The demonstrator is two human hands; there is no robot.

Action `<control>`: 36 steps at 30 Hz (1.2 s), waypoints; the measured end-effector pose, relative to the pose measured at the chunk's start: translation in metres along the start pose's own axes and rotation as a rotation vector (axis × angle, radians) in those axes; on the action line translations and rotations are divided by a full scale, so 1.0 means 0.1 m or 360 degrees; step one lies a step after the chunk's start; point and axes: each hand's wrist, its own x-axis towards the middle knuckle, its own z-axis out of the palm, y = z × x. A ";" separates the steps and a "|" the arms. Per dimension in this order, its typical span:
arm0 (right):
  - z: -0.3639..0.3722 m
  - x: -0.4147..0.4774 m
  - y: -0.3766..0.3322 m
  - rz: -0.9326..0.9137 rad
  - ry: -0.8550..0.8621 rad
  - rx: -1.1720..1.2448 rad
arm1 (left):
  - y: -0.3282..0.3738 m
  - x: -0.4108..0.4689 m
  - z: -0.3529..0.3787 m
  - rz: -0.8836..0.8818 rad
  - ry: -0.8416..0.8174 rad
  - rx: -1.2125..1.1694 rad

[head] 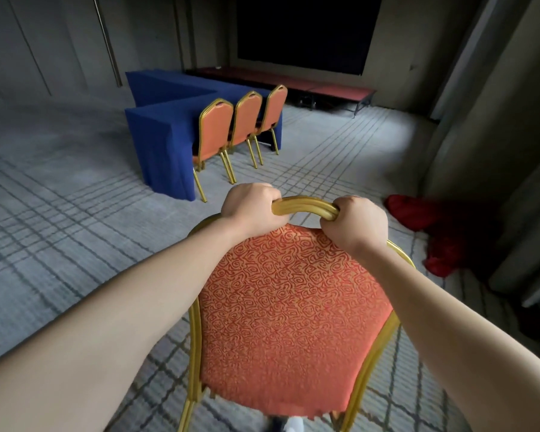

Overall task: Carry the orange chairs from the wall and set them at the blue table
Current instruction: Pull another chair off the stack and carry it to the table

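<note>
L hand (pixel 250 204) & R hand (pixel 356 226) both curled tight round gold top rail (pixel 306 204) of orange chair (pixel 293 300), well short of blue table (pixel 159 145). 3 more orange chairs (pixel 247 116) tucked along table's near side. Red cloth (pixel 434 232) on carpet (pixel 60 198), right of table.

Near orange chair (pixel 293 307) upright (patterned back, gold frame); three more chairs (pixel 247 118) lined along blue table (pixel 159 145).
</note>
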 end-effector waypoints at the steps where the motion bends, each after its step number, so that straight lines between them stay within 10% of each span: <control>1: 0.12 0.27 0.07 0.0000 -0.0008 -0.0002 | -0.09 0.27 0.14 -0.0001 -0.0001 0.0005; 36: 4.11 11.41 4.31 -0.0053 -0.0020 -0.0075 | -2.10 11.72 5.09 0.0122 0.0012 0.0062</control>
